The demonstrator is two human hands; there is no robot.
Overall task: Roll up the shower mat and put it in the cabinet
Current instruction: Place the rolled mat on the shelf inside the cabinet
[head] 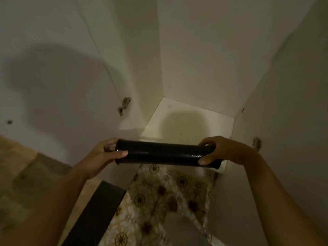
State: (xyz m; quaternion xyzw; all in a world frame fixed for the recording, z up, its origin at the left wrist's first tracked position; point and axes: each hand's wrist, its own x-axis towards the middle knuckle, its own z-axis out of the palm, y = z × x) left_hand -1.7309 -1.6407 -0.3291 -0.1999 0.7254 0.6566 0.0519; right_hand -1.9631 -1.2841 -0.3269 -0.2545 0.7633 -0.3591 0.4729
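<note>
The shower mat (165,154) is a tight black roll held level across the middle of the view. My left hand (106,153) grips its left end, thumb on top of the roll. Its right end is gripped by my right hand (220,150), fingers curled over the top and thumb underneath. The roll hangs at the front edge of the open white cabinet (191,68), just above its floor (188,121). The floor shelf inside looks bare.
The cabinet's left door (53,86) stands open with a hinge (124,105) on it; another hinge (256,142) shows on the right side. Patterned fabric (159,201) lies below the roll. Beige floor tiles (21,174) are at the left.
</note>
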